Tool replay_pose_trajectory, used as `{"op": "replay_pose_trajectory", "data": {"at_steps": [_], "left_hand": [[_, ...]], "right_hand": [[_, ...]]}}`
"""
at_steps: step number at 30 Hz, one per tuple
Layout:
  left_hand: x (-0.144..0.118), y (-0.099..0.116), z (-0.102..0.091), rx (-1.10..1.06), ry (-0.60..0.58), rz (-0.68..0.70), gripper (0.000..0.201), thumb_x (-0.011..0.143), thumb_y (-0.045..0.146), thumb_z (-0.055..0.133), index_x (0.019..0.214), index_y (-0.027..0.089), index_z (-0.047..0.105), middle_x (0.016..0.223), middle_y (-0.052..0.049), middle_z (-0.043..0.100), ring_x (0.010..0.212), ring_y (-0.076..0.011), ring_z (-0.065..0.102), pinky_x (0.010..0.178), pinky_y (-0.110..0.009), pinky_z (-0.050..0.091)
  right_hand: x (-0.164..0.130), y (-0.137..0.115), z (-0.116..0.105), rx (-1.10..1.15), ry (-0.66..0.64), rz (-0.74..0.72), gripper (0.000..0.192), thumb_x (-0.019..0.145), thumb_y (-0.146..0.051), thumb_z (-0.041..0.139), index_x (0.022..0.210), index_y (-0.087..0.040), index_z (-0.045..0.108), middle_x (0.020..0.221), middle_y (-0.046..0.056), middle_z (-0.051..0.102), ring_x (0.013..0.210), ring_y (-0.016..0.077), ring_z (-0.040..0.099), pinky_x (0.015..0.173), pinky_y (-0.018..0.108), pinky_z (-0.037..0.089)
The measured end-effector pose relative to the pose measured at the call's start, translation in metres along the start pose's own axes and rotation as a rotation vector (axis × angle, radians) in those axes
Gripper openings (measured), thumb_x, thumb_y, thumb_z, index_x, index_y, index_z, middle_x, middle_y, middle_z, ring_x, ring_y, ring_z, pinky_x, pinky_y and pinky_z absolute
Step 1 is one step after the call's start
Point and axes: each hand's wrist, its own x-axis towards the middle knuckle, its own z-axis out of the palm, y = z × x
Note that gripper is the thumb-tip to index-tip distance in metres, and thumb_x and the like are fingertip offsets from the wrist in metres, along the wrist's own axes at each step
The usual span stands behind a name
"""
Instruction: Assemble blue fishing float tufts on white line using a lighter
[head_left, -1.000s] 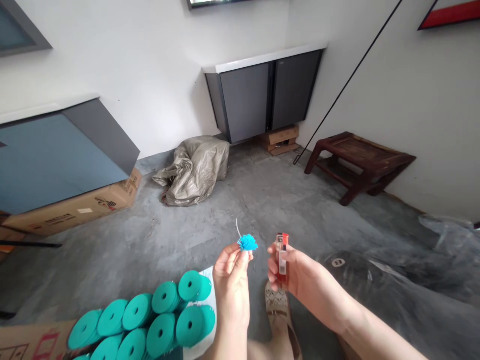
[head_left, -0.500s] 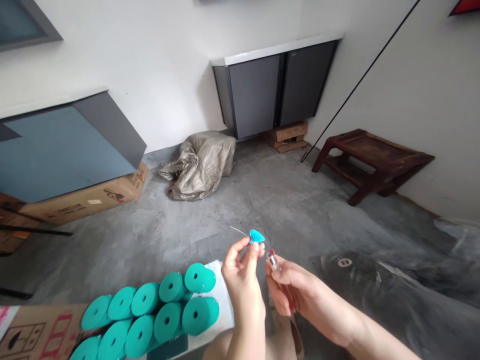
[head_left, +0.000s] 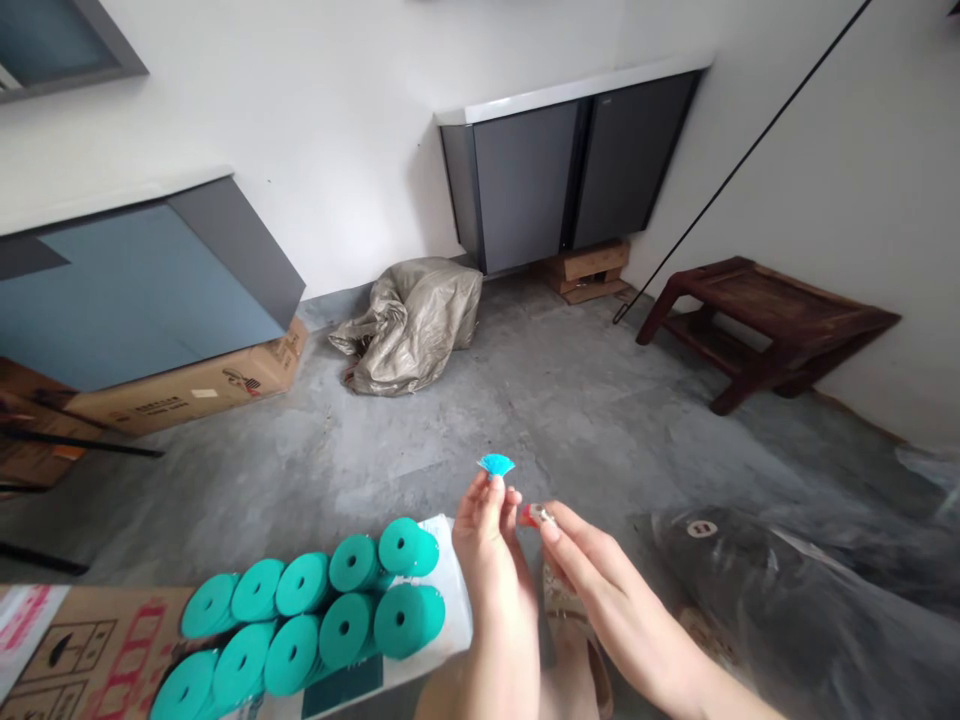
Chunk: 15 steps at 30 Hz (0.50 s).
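Head view — left fingers [head_left: 493,499] pinch a blue tuft [head_left: 496,464], right fingers [head_left: 553,533] a lighter [head_left: 534,514] nearby — likely a positioning step, calling for steadiness.

Head view looks from wearer's head, forward and down over grey floor [head_left: 360,450]. Left hand [head_left: 491,525] near lens at six o'clock, right hand [head_left: 592,555] also near, at five. Dark grey cabinet [head_left: 525,190] far off toward one, wooden stool [head_left: 795,305] toward three.

One blue tuft [head_left: 496,465] in the left hand [head_left: 489,530], one lighter [head_left: 535,514] in the right hand [head_left: 600,570]; ten teal disc stacks [head_left: 283,662] leftward.
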Motion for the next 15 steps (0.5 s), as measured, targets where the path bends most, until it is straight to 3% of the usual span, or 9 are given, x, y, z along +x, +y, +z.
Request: {"op": "replay_pose_trajectory", "data": {"at_steps": [4, 7, 10, 15], "left_hand": [[0.005, 0.002, -0.003, -0.022, 0.031, 0.017, 0.022, 0.056, 0.016, 0.077, 0.074, 0.019, 0.065, 0.074, 0.004, 0.063, 0.061, -0.0059, 0.057, 0.064, -0.018, 0.046], [0.005, 0.001, -0.004, -0.012, 0.005, -0.016, 0.021, 0.059, 0.015, 0.075, 0.077, 0.019, 0.066, 0.073, 0.003, 0.062, 0.06, -0.0064, 0.057, 0.06, -0.018, 0.047], [0.006, 0.003, -0.004, -0.001, 0.027, -0.035, 0.02, 0.06, 0.014, 0.074, 0.078, 0.019, 0.066, 0.067, 0.002, 0.061, 0.059, -0.0082, 0.058, 0.053, -0.017, 0.045], [0.007, 0.009, -0.002, 0.006, 0.036, -0.068, 0.015, 0.063, 0.011, 0.072, 0.076, 0.018, 0.065, 0.061, 0.003, 0.06, 0.055, -0.0077, 0.058, 0.051, -0.016, 0.045]], "right_hand": [[0.0, -0.002, -0.003, 0.0, 0.035, -0.012, 0.038, 0.091, -0.048, 0.033, 0.07, -0.019, 0.046, 0.064, -0.002, 0.039, 0.061, 0.0126, 0.033, 0.059, 0.025, 0.028], [0.003, -0.005, -0.006, 0.047, 0.032, 0.001, 0.042, 0.089, -0.052, 0.034, 0.063, -0.019, 0.041, 0.061, -0.003, 0.032, 0.059, 0.0129, 0.03, 0.058, 0.026, 0.027], [0.006, -0.012, -0.009, 0.11, 0.015, 0.02, 0.045, 0.084, -0.056, 0.038, 0.059, -0.019, 0.038, 0.059, -0.002, 0.032, 0.059, 0.0131, 0.03, 0.059, 0.026, 0.028], [0.004, -0.016, -0.014, 0.19, -0.062, 0.062, 0.041, 0.085, -0.055, 0.039, 0.068, -0.019, 0.047, 0.063, -0.003, 0.035, 0.062, 0.0131, 0.03, 0.063, 0.027, 0.03]]}}
